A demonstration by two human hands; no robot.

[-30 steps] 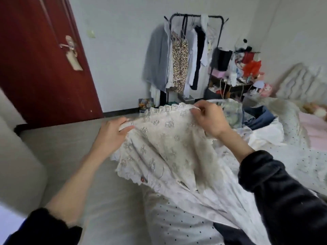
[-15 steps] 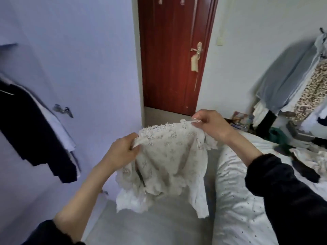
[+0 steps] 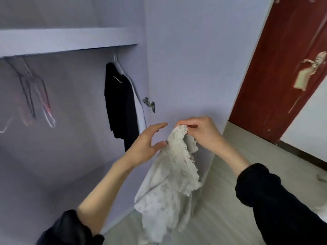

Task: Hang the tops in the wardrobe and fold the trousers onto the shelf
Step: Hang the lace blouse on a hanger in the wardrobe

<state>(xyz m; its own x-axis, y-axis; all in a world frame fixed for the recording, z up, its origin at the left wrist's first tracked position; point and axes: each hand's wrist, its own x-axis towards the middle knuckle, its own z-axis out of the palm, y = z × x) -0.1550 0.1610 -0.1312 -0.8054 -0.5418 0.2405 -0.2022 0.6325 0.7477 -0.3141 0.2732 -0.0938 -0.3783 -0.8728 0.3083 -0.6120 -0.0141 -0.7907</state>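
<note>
Right hand [image 3: 203, 133] pinches the scalloped lace edge of the white top [image 3: 169, 184], fingers curled over the trim; left hand [image 3: 147, 144] at its 9 o'clock, fingers straight and spread, thumb touching the cloth; top hangs limp, thin, embroidered, lace-hemmed, above pale floor [image 3: 230, 209]; open wardrobe [image 3: 70, 156] at 10 o'clock, smooth lilac panels, shelf edge [image 3: 67, 41] on top; black garment [image 3: 122, 103] hangs beside its right wall; bare wire hangers [image 3: 35, 96] at far left, open hanging room between; red door [image 3: 283, 68] at 2 o'clock.
</note>
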